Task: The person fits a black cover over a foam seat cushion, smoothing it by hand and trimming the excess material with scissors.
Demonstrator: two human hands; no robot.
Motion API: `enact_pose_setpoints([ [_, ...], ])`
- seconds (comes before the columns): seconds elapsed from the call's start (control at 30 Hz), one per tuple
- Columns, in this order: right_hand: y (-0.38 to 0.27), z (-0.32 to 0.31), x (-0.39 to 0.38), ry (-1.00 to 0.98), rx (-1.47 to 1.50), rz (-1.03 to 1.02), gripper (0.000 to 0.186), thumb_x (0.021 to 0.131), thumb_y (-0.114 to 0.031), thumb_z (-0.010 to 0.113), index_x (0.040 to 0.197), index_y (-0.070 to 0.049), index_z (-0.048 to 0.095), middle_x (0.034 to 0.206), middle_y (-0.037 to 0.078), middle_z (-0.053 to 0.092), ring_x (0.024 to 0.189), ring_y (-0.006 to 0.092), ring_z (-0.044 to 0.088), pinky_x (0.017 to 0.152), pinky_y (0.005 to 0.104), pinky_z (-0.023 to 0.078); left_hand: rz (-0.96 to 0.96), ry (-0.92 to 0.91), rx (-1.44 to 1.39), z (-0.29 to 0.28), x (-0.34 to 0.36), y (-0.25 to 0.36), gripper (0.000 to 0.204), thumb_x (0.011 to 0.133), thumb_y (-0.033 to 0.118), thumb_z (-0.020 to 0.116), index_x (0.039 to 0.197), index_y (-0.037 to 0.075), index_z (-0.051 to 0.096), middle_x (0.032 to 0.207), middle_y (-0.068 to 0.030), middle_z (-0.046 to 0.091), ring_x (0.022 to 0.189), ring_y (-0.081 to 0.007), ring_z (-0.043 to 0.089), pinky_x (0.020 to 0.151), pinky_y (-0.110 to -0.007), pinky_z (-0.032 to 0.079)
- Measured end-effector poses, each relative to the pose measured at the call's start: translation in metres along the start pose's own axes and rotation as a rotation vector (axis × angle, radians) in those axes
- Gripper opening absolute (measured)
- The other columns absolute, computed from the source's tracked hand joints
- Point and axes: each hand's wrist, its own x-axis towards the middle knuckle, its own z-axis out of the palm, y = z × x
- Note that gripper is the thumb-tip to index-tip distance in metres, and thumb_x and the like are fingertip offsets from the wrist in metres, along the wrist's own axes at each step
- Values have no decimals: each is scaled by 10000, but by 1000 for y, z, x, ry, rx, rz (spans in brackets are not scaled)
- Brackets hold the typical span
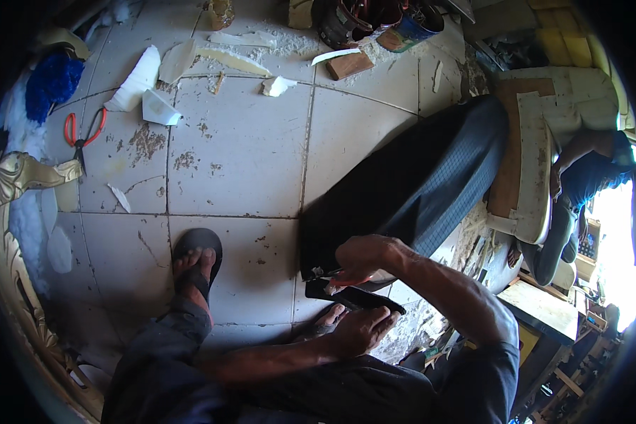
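Note:
A long piece of black cloth (396, 191) with a fine grid pattern stretches from in front of me to the far right. At its near edge, my right hand (367, 260) is closed on a small tool with a red handle (346, 278); the tool's kind is mostly hidden by the fingers. A small light bit shows beside it at the cloth's corner. Just below, my left hand (364, 331) is closed on a narrow black strip of cloth (357, 298), its fingers bent over the strip's right end. I cannot tell whether the strip joins the big piece.
Red-handled scissors (83, 134) lie on the tiled floor at left, near white foam scraps (134, 79) and a carved gold frame (32, 173). A wooden block (350, 65) and buckets (357, 25) stand at the back. Another person (586, 177) is at right beside a padded panel (533, 162).

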Motion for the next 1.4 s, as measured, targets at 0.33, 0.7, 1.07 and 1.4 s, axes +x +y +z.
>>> enact_pose_setpoints([
  [0.33,-22,49,3,87,86,93,535,885,-569,639,829,-53,770,857,181,735,864,386,722,744,469,579,105,-155,-177,13,-28,5,379,802,85,646,1169,-9,657,1006,-93,604,859,-198,652,675,-320,557],
  [0.7,-3,121,-53,64,260,111,511,960,-486,567,818,-29,744,723,174,705,705,315,713,642,433,543,-331,-531,-452,28,-60,-23,150,909,260,611,970,146,688,1002,-85,690,1126,-300,579,1054,-595,272],
  [1.07,-5,176,-33,158,466,272,481,968,-456,558,888,-21,747,782,213,706,773,370,702,689,470,531,-389,-378,-571,57,-92,-36,170,932,280,633,993,137,701,1124,-148,663,1246,-378,498,1148,-572,189],
  [1.4,1,193,7,221,507,255,405,981,-382,555,879,-26,719,762,194,693,707,341,679,637,456,504,-531,-777,-663,49,-88,-42,219,940,262,635,1054,81,680,1076,-157,672,1037,-297,643,1030,-435,393],
])
